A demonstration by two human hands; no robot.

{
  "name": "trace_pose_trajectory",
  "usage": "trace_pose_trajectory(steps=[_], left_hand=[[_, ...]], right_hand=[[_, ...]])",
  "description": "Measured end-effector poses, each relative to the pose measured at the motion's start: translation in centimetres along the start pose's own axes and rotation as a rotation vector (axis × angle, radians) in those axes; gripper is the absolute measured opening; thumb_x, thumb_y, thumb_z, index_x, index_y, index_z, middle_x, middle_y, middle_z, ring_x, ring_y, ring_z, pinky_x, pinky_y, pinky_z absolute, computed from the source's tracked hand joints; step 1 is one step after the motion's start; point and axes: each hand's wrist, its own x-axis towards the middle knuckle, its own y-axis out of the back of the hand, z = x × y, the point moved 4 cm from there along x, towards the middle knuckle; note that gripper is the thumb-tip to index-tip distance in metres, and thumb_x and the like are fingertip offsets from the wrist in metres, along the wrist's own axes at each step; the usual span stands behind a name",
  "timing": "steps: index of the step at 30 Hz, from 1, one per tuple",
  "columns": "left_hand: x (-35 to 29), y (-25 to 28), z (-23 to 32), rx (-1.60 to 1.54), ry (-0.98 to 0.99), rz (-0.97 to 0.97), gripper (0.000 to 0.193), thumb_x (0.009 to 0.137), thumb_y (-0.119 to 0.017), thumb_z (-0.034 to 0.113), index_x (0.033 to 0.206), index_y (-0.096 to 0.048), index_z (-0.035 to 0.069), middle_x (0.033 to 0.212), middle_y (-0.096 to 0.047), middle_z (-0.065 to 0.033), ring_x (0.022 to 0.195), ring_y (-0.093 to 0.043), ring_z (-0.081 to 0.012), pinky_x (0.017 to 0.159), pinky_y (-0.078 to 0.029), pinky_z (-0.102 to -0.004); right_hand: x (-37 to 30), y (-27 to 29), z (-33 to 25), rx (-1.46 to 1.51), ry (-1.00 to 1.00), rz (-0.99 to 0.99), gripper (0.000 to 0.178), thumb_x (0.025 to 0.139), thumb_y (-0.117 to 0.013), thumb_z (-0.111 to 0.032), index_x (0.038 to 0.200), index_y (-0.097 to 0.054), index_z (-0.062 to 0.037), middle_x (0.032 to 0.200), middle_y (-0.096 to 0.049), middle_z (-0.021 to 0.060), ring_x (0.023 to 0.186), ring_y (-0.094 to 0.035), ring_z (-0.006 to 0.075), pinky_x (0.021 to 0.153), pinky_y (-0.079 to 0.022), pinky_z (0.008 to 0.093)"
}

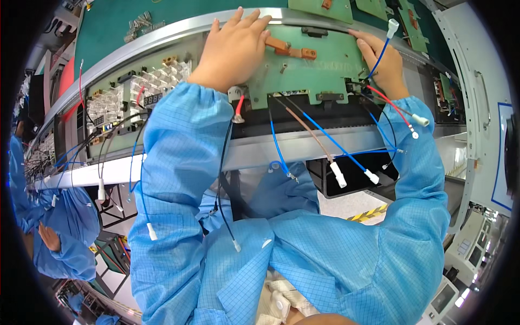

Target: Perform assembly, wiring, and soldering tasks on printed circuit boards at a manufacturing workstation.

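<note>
At upper centre, left hand (234, 47) lies over green board (319, 76), grip spread; right hand (383, 64) partly curls at board's right edge, hold indeterminable.

Circuit board (317, 78) between left hand (234, 51) and right hand (383, 64); wires (307, 128) before it; rail (284, 16) behind; display board (130, 103) leftward.

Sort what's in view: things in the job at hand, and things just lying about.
In the job, judging by the hands:
- green panel, under the left hand and at the right hand
- copper-coloured bar on it
- white-tipped brown wire at its near edge

Apparently just lying about:
- small metal parts, piled on the green tabletop
- farther green boards
</note>
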Motion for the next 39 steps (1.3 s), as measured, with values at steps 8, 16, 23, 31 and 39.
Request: trace_pose_trajectory(steps=[8, 16, 23, 31, 39], left_hand=[[-1.0, 0.3, -0.6, -0.299, 0.113, 0.232, 0.037, 0.098, -0.042, 0.021, 0.134, -0.049, 0.018, 0.144, -0.042, -0.0087, 0.136, -0.034, -0.0308, 0.11, -0.024, -0.056], [-9.2, 6.1, 2.3, -1.124, 0.034, 0.373, 0.039, 0.095, -0.044, 0.01, 0.134, -0.046, 0.009, 0.136, -0.048, -0.0147, 0.13, -0.043, -0.0277, 0.109, -0.029, -0.0401], [-16.0, 14.8, 8.3, -0.707, -0.163, 0.581, 0.037, 0.085, -0.056, 0.006, 0.123, -0.056, 0.004, 0.115, -0.059, -0.0151, 0.111, -0.055, -0.0305, 0.096, -0.042, -0.0365], [-7.5, 17.1, 12.1, -0.135, -0.311, -0.004, 0.028, 0.079, -0.067, 0.011, 0.104, -0.062, 0.0, 0.093, -0.06, -0.0145, 0.085, -0.059, -0.0318, 0.074, -0.049, -0.038], [1.0, 10.0, 13.8, -0.232, -0.533, -0.372, 0.04, 0.079, -0.071, 0.027, 0.113, -0.061, 0.007, 0.083, -0.064, -0.0077, 0.082, -0.062, -0.0227, 0.076, -0.051, -0.0367]], right_hand=[[-0.8, 0.5, -1.2, 0.12, 0.009, -0.018, 0.031, 0.095, -0.047, -0.027, 0.118, -0.064, -0.0144, 0.094, -0.067, 0.0057, 0.086, -0.064, 0.0193, 0.076, -0.046, 0.0317], [-6.1, 4.5, 1.5, 0.68, 0.086, 0.323, 0.03, 0.093, -0.044, -0.01, 0.116, -0.062, -0.0049, 0.117, -0.061, 0.0054, 0.109, -0.056, 0.0183, 0.097, -0.04, 0.0279], [-14.3, 5.6, 1.7, 0.073, 0.269, -0.013, 0.051, 0.074, -0.065, 0.005, 0.124, -0.059, -0.0075, 0.08, -0.053, 0.0035, 0.076, -0.052, 0.0135, 0.073, -0.044, 0.029], [-14.4, 2.0, -2.3, 0.823, 0.154, -0.044, 0.054, 0.082, -0.064, -0.001, 0.133, -0.05, -0.0014, 0.074, -0.05, -0.0014, 0.069, -0.05, 0.0081, 0.063, -0.041, 0.0222], [-10.6, 2.0, -5.4, 0.95, -0.046, 0.192, 0.056, 0.082, -0.072, -0.01, 0.134, -0.051, -0.0073, 0.063, -0.053, -0.0029, 0.059, -0.048, 0.0026, 0.052, -0.04, 0.0185]])
